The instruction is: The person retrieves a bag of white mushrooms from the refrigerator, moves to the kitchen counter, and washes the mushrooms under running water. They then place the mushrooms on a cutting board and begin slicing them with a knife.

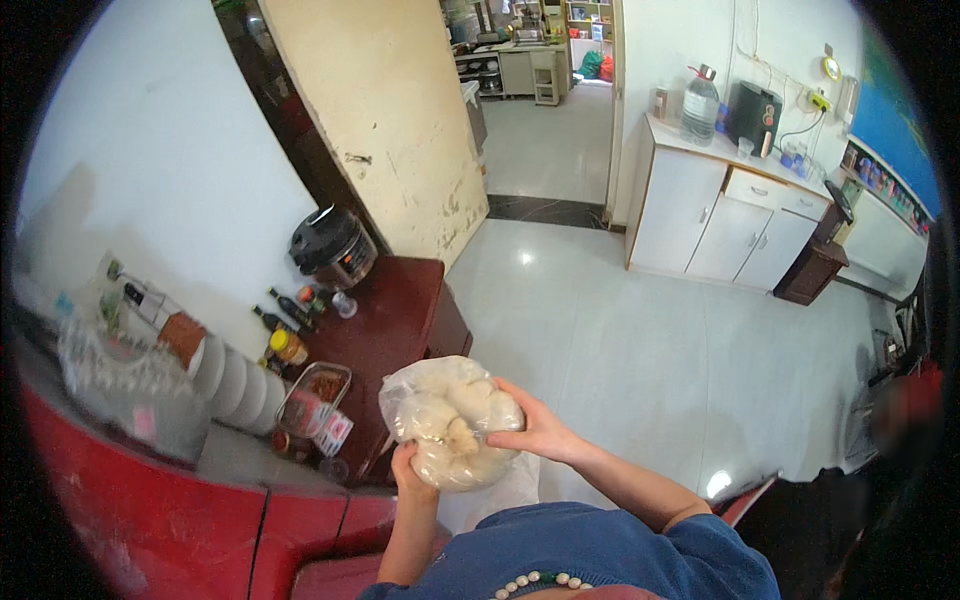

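Observation:
A clear plastic bag of round white buns [457, 424] is held up in front of my body, between both hands. My left hand [414, 472] grips its lower left side, the thumb lying on top. On the right side, my right hand [536, 427] is wrapped round the bag with thumb and fingers spread over it. The undersides of both hands are hidden. Below the bag hangs some thin, whitish plastic [517, 487]. To its left is a dark red table [397, 300] with a glass container of brown food [328, 384].
A pressure cooker [334, 244], bottles and a yellow-lidded jar [289, 346] stand on the table. Stacked white bowls [240, 382] lean further left. Ahead are an open cream door [390, 112] and a white cabinet [675, 202] carrying a water jug [700, 109] and a black appliance [754, 116].

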`<state>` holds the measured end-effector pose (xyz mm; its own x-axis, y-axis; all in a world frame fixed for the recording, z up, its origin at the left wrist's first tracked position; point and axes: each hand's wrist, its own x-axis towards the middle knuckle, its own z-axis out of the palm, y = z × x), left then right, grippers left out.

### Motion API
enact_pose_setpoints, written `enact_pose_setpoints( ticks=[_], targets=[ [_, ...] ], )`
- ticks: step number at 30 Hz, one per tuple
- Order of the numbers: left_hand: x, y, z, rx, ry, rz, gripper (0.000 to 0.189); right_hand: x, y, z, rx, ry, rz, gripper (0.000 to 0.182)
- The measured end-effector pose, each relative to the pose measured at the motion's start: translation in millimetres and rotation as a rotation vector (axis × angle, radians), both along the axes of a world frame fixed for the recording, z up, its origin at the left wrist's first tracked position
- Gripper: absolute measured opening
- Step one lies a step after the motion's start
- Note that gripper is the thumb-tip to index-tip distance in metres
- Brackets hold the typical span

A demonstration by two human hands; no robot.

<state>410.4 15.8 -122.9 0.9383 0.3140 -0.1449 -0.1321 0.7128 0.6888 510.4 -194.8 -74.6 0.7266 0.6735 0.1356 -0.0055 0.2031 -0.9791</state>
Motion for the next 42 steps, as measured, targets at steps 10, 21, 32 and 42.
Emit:
enact_pose_setpoints(
  ticks=[10,21,32,42],
  targets=[
    [336.8,16.0,38.1,-0.172,0.085,-0.483,0.062,259.8,3.1,22.4,0.118,0.115,-0.427,0.084],
    [654.3,-17.5,20.0,-0.196,0.205,-0.648,0.049,546.4,-22.9,10.5,0.191,0.241,-0.556,0.082],
    [919.1,29.8,28.3,-0.214,0.046,-0.337,0.056,877.7,31.2,8.5,0.164,0.269,-0.313,0.076],
    [1234.1,52.0,24.2,-0.141,0.009,-0.379,0.054,1177.9,50.6,12.6,0.181,0.254,-0.369,0.076]
  ],
)
